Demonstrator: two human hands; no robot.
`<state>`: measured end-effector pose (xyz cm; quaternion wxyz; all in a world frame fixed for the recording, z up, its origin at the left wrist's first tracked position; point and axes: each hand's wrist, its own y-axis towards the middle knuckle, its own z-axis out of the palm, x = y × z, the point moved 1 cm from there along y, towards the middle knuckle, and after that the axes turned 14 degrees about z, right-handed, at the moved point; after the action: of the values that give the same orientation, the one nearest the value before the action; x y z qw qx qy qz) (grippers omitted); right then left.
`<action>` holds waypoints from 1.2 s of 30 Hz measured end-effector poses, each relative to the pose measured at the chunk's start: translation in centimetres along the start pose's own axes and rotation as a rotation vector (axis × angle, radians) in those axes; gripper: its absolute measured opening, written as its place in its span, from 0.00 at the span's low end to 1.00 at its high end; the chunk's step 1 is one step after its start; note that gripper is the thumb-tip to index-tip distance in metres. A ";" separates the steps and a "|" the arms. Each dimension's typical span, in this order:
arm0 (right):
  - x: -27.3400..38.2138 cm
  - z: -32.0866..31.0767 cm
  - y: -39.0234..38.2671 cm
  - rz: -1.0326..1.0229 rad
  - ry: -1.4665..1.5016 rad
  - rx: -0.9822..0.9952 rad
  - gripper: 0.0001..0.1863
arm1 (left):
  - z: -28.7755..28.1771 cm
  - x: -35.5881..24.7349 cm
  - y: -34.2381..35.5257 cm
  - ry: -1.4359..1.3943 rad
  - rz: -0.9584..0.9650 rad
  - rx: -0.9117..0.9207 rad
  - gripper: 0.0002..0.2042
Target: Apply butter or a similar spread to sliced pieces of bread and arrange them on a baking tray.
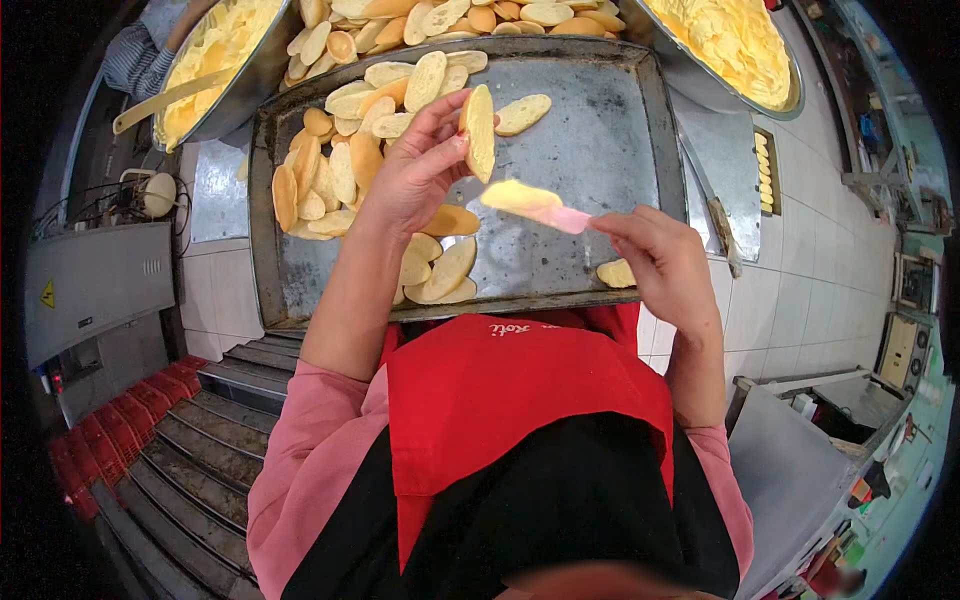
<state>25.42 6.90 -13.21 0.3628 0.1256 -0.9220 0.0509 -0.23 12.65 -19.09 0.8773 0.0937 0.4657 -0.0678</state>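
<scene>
White floor tiles and dark steps frame a worn metal baking tray where a person in a red apron butters bread.

Left hand is pinched on an oval bread slice, held on edge above the tray's middle; right hand, over the tray's near right corner, is clamped on a pink spatula whose tip carries yellow butter just below the slice, not touching it. Loose slices crowd the tray's left half and far edge, leaving the right half mostly bare metal, with one slice near the right hand. Two bowls of butter overhang the far corners, the left one holding a long-handled spoon.
</scene>
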 end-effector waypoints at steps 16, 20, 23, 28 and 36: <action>0.5 4.6 1.9 -0.052 0.214 -0.382 0.16 | 2.8 1.6 0.5 0.147 0.442 -0.101 0.25; -0.4 5.1 1.7 0.098 -0.041 -0.411 0.16 | 3.7 2.1 0.1 -0.054 0.500 -0.154 0.25; -1.4 5.1 1.2 0.141 0.118 -0.484 0.16 | 3.6 2.3 -0.1 -0.032 0.505 -0.175 0.25; -1.6 5.5 0.7 0.086 0.018 -0.484 0.15 | 3.6 3.0 0.2 -0.018 0.484 -0.150 0.24; -4.3 4.3 0.4 0.116 0.031 -0.499 0.13 | 4.0 3.4 1.2 0.190 0.640 -0.131 0.25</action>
<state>25.49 7.34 -19.29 0.3932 -0.0217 -0.9059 -0.1555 5.17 12.83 -19.55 0.8109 0.1846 0.4958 0.2501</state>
